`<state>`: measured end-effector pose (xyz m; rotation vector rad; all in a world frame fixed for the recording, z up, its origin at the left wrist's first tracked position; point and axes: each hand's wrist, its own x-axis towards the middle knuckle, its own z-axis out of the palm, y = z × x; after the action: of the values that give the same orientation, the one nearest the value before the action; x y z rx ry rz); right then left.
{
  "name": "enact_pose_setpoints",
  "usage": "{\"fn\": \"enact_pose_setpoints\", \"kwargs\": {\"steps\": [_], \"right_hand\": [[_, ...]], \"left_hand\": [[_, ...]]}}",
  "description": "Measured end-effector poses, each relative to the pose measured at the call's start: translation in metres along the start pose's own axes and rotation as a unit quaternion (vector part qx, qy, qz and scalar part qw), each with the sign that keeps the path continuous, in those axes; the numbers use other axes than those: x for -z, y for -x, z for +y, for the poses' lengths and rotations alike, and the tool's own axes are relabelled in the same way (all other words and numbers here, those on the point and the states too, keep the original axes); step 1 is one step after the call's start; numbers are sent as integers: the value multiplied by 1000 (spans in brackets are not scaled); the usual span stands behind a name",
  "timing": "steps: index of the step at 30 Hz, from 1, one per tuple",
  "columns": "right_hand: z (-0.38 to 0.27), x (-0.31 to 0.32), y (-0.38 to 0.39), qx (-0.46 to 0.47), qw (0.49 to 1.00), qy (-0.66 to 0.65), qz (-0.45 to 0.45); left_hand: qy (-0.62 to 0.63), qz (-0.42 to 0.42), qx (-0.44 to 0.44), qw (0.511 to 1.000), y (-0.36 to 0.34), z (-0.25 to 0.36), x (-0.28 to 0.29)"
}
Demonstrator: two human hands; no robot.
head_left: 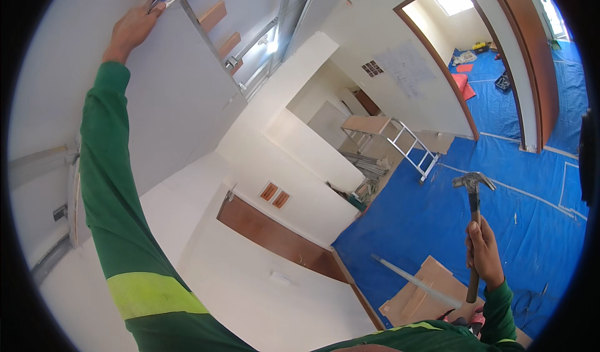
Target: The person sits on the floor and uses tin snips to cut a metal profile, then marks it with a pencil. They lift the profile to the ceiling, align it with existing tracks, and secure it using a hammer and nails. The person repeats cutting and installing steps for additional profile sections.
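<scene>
High at the upper left, my left hand [132, 29] reaches to the edge of a grey ceiling panel [181, 96]. Its fingers are closed at a small shiny metal piece [165, 1], beside a metal channel [195, 22] of the ceiling frame; the exact kind of piece cannot be made out. Low on the right, my right hand [484, 249] grips the handle of a claw hammer [474, 189]. The hammer stands upright with its head up, apart from the panel.
Wooden blocks [212, 16] sit along the ceiling opening, near a bright lamp [272, 46]. Below, blue sheeting [400, 214] covers the floor. On it are a work platform with a ladder-like leg [409, 146], cardboard [412, 296] and a long metal strip [412, 280]. A doorway frame [437, 58] stands at the far right.
</scene>
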<state>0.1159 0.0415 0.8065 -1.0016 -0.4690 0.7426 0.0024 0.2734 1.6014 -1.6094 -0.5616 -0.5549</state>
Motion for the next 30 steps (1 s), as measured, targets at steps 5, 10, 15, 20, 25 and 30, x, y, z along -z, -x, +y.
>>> {"fn": "enact_pose_setpoints", "kwargs": {"steps": [5, 10, 15, 20, 25, 30], "right_hand": [[5, 1, 12, -10, 1000, -6, 2], [-1, 11, 24, -19, 1000, 3, 9], [-15, 9, 36, 7, 1000, 21, 9], [-24, 4, 37, 24, 999, 47, 11], [-108, -69, -6, 139, 987, 83, -13], [-272, -206, -78, 531, 833, 129, -86]], "left_hand": [[9, -27, 3, 1000, -1, 1, 3], [5, -44, 3, 999, -1, 2, 2], [149, -19, -19, 988, 24, -16, 0], [153, 43, -23, 987, 62, -42, 8], [86, 50, -19, 995, 85, -59, 2], [-12, 98, 58, 993, 116, -66, -13]]}}
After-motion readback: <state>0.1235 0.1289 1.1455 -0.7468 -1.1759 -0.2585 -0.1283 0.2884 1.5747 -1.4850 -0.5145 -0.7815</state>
